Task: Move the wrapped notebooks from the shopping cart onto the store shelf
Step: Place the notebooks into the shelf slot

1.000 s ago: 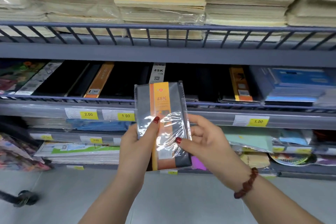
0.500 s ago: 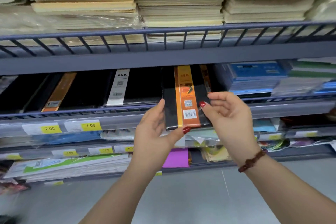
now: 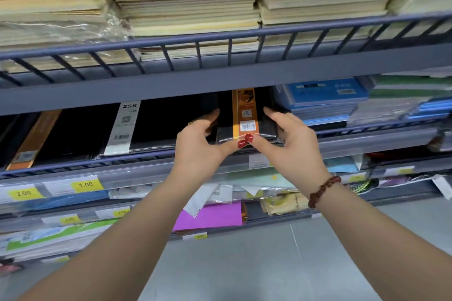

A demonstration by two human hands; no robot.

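Placement is nearing its end in the head view, the only one here: the wrapped notebook (image 3: 244, 117), dark with an orange band, is lying flat on the middle store shelf (image 3: 367, 141), with most of it already past the shelf's front edge. The left hand (image 3: 198, 146) is clasping its left edge and the right hand (image 3: 298, 144) its right edge. The fingers (image 3: 272, 114) are curving along the sides and both red-nailed thumbs are pressing together on the near edge, so each hand is gripping the notebook rather than lying slack. Left of the left fingers a 25K notebook (image 3: 124, 127) is lying on the same shelf; right of the right fingers blue packs (image 3: 325, 95) are sitting stacked. This notebook is looking nearly shelved, needing only release and perhaps a last nudge. The shopping cart is staying out of view, so I cannot tell how many notebooks are waiting there.
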